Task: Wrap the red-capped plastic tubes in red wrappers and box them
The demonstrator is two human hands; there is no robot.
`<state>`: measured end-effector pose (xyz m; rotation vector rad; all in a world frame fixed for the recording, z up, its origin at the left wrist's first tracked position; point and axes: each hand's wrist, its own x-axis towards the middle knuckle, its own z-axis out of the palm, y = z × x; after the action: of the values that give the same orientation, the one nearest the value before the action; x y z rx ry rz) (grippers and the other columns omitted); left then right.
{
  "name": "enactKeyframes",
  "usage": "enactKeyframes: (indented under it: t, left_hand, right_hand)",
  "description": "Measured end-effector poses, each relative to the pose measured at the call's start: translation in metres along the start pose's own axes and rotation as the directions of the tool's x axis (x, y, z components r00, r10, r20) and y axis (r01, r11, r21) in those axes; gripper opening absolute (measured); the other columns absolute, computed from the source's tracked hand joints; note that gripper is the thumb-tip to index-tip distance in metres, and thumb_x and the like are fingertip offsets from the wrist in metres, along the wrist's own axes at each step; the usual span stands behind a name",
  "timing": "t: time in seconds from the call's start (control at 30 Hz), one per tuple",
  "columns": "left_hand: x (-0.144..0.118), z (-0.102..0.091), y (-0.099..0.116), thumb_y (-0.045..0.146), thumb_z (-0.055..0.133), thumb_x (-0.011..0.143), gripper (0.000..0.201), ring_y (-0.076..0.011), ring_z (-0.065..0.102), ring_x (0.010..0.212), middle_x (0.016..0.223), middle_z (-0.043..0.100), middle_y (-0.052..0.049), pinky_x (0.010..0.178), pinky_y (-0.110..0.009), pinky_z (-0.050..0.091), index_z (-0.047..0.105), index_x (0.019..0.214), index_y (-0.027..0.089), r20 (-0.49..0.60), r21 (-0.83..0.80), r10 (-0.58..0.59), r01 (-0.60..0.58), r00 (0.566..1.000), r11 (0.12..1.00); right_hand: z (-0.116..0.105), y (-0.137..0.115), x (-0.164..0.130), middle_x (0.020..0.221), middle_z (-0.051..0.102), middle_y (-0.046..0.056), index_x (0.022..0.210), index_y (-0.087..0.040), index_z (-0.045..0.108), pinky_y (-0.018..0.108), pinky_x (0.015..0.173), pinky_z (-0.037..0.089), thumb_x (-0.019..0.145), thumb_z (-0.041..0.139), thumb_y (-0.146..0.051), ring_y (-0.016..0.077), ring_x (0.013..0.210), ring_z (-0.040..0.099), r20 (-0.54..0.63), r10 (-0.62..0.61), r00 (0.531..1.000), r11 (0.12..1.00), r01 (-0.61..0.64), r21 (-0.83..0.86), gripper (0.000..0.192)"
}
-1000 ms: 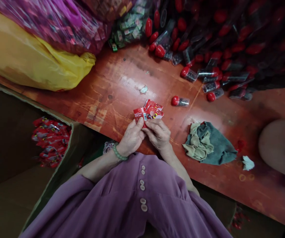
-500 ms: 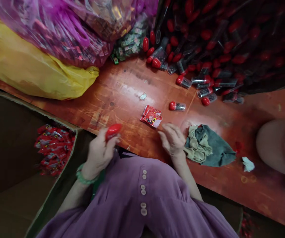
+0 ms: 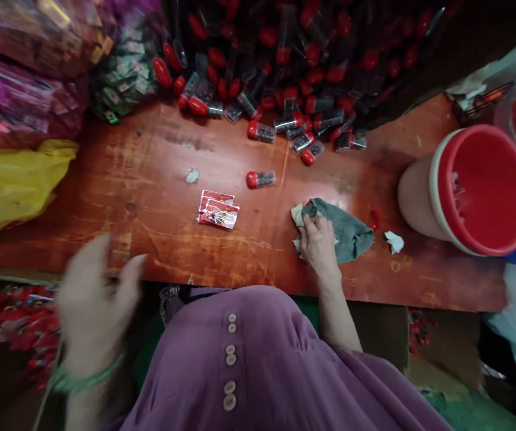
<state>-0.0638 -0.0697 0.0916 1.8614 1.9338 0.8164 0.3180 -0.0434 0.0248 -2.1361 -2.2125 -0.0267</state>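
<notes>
My left hand (image 3: 96, 305), smeared by motion, is at the table's front edge beside the cardboard box on the left. Its thumb and fingers are apart and nothing shows in it. On the table, my right hand (image 3: 321, 246) has its fingers curled into a crumpled grey-green cloth (image 3: 350, 230). Two overlapping red printed packets (image 3: 219, 212) lie between the hands. Just beyond them is a small clear tube with a red rounded cap (image 3: 260, 179), lying on its side with dark bits inside.
Many similar red-capped tubes (image 3: 303, 120) are heaped at the back. Purple bags (image 3: 29, 102) and a yellow bag (image 3: 15, 185) stand at left. A red-rimmed bucket (image 3: 424, 185) stands at right, near a crumpled white tissue (image 3: 394, 242). Red packets (image 3: 29, 323) fill part of the left box.
The red object in my left hand is gone from it, and the hand has opened and moved left. My right hand has moved onto the cloth. The view has shifted right.
</notes>
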Motion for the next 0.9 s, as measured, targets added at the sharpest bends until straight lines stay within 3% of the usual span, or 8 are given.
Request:
enactKeyframes:
  t: [0.03,0.1,0.23,0.43,0.53,0.7,0.8,0.9]
  left_hand:
    - [0.011,0.03,0.017,0.031,0.062,0.089,0.055,-0.0308,0.061,0.118,0.134,0.063,-0.004,0.103,-0.053,0.048,0.047,0.142,0.034,0.006,-0.045,0.161,-0.16,0.987,0.986]
    - [0.028,0.09,0.056,0.029,0.052,0.094,0.046,-0.0282,0.06,0.12,0.131,0.064,-0.014,0.103,-0.046,0.05,0.049,0.139,0.016,0.174,-0.197,0.43,-0.396,0.886,0.897]
    - [0.05,0.181,0.126,0.011,0.039,0.095,0.049,-0.0308,0.044,0.137,0.15,0.045,-0.019,0.104,-0.045,0.042,0.041,0.143,0.008,0.416,-0.171,0.66,-0.659,0.626,0.733]
    - [0.059,0.224,0.149,0.014,0.03,0.098,0.034,-0.0279,0.059,0.102,0.105,0.066,-0.018,0.082,-0.04,0.038,0.062,0.106,0.007,0.453,-0.162,0.786,-0.828,0.42,0.536]
    - [0.062,0.231,0.149,0.015,0.032,0.098,0.034,-0.0273,0.06,0.09,0.089,0.068,-0.017,0.079,-0.04,0.034,0.065,0.097,0.008,0.451,-0.208,0.784,-0.804,0.426,0.557]
    - [0.064,0.227,0.151,0.046,0.045,0.097,0.048,-0.03,0.061,0.085,0.081,0.07,-0.021,0.083,-0.047,0.035,0.071,0.088,0.007,0.477,-0.259,0.696,-0.67,0.537,0.695]
    - [0.058,0.195,0.139,0.049,0.056,0.091,0.045,-0.0334,0.061,0.099,0.095,0.07,-0.021,0.091,-0.051,0.039,0.068,0.097,0.006,0.428,-0.214,0.658,-0.638,0.62,0.74]
    - [0.052,0.148,0.109,0.036,0.054,0.094,0.037,-0.0329,0.061,0.111,0.114,0.067,-0.022,0.099,-0.051,0.044,0.062,0.115,0.006,0.37,-0.222,0.665,-0.634,0.649,0.741]
  right_hand:
    - [0.006,0.003,0.0,0.089,0.061,0.015,0.113,-0.013,0.069,0.043,0.073,0.046,0.093,0.047,-0.024,0.0272,0.084,0.051,-0.053,-0.018,0.998,0.999,0.02,0.033,0.032]
    - [0.013,0.008,0.001,0.08,0.058,0.01,0.101,-0.017,0.071,0.04,0.072,0.046,0.092,0.049,-0.024,0.0251,0.08,0.051,-0.147,-0.044,0.988,0.992,0.06,0.112,0.025]
    - [0.014,0.015,0.002,0.068,0.056,0.004,0.075,-0.02,0.067,0.035,0.068,0.046,0.091,0.056,-0.032,0.0215,0.071,0.052,-0.247,0.005,0.969,0.953,0.07,0.295,0.024]
    - [-0.01,0.032,-0.002,0.067,0.062,0.002,0.075,-0.019,0.069,0.03,0.062,0.046,0.089,0.06,-0.04,0.0166,0.062,0.057,-0.035,0.078,0.996,0.814,-0.043,0.579,0.027]
    - [-0.022,0.04,-0.001,0.068,0.064,0.002,0.076,-0.019,0.071,0.029,0.06,0.045,0.088,0.059,-0.045,0.0156,0.061,0.057,0.037,0.106,0.994,0.779,-0.106,0.619,0.031]
    - [-0.039,0.041,0.02,0.05,0.05,-0.003,0.058,-0.019,0.058,0.026,0.05,0.036,0.079,0.068,-0.054,0.0113,0.048,0.043,0.049,0.228,0.972,0.829,-0.22,0.515,0.043]
    - [-0.044,0.026,0.049,0.071,0.066,0.003,0.082,-0.018,0.068,0.03,0.062,0.046,0.086,0.064,-0.049,0.0169,0.062,0.058,0.023,0.073,0.997,0.88,-0.075,0.469,0.032]
    - [-0.036,-0.001,0.082,0.101,0.072,0.011,0.109,-0.019,0.067,0.041,0.083,0.051,0.09,0.063,-0.039,0.026,0.092,0.066,-0.031,-0.192,0.981,0.889,0.187,0.418,0.029]
